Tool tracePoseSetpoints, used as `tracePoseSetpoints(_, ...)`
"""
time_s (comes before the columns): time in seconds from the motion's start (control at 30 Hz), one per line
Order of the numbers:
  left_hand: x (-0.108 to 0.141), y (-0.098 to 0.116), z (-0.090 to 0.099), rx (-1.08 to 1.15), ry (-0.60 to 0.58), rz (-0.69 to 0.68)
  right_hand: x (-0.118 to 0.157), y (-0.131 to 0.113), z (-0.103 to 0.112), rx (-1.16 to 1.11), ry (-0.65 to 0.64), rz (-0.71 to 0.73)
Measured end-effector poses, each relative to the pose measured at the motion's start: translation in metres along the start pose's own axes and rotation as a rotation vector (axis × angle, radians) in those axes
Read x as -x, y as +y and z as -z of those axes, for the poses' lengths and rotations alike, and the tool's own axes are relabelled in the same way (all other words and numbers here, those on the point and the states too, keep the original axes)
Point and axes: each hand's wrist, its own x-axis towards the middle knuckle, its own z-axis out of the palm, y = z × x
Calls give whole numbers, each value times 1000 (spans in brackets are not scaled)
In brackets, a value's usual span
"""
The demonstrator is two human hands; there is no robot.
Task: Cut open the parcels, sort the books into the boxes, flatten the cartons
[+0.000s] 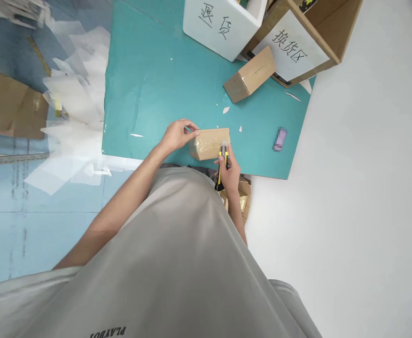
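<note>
A small taped cardboard box [211, 144] lies near the front edge of the green table, right before me. My left hand [178, 134] is at its left end, with thumb and fingers pinching the upper left corner. In my right hand [229, 172] is a black and yellow box cutter [222, 164], the fingers closed around its handle. The cutter's front end is over the right part of the box top; whether the blade touches the tape I cannot tell. A second closed cardboard box [251, 75] rests farther back on the table.
At the back stand a white bin [223, 23] and an open carton [297, 42], both with handwritten labels. A blurred purple item [279, 139] lies at right. Paper scraps [226, 110] dot the green table [156, 89]. Loose white sheets [72, 94] and cardboard [11, 105] lie left.
</note>
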Motion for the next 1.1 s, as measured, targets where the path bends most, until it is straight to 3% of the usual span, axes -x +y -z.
tracePoseSetpoints(0.17,-3,-2,1,68,-34,34,-10,-28,-19,369,-245,154)
tracePoseSetpoints(0.43,-2,-5,0,71,-1,40,-15,-40,-30,623,-303,247)
tracePoseSetpoints(0.8,6,-3,-1,57,38,54,-4,-67,-38,926,-356,203)
tracePoseSetpoints(1.1,11,6,-1,44,39,83,26,-76,-30,1067,-447,97)
